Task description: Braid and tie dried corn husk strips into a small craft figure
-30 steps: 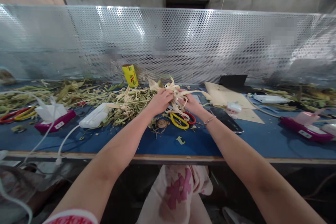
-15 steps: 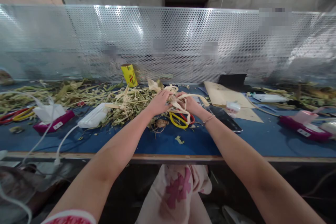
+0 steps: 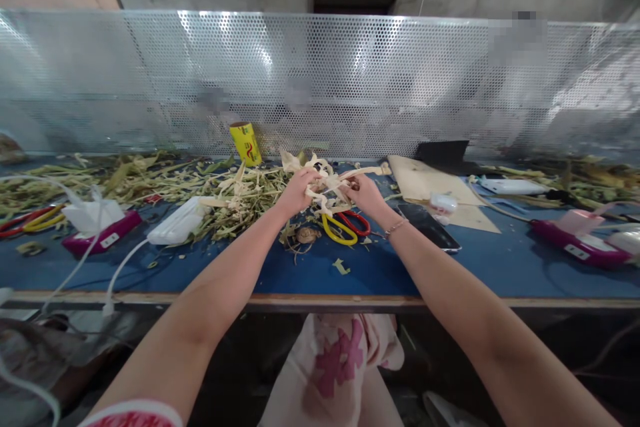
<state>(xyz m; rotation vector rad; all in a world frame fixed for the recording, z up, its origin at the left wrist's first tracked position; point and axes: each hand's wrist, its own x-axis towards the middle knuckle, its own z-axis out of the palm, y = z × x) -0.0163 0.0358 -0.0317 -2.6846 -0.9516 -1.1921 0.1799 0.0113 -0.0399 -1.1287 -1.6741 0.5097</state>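
Between my hands is a bundle of pale dried plant strips [image 3: 327, 187], some twisted and one sticking out to the right. My left hand [image 3: 299, 192] is closed on the left side of it. My right hand [image 3: 365, 192] pinches the right side, fingertips partly hidden by the strips. Just below lie scissors [image 3: 340, 230] with one yellow and one red handle loop, their blades hidden under the strips. A brown root-like lump [image 3: 307, 235] with thin stringy ends rests left of the scissors. A heap of dried stems [image 3: 245, 203] spreads beside my left hand.
A yellow tube [image 3: 245, 144] stands behind the heap, before a perforated metal screen [image 3: 320, 80]. Right of my hands are a black phone [image 3: 430, 227] and cardboard [image 3: 435, 183]. Purple power strips [image 3: 103, 233] with cables sit on both sides. Another red-and-yellow scissors [image 3: 37, 220] lies far left.
My hands have moved apart, the left one leftward and the right one slightly rightward. The pale strips are now spread between them, and more of the red scissor handle shows.
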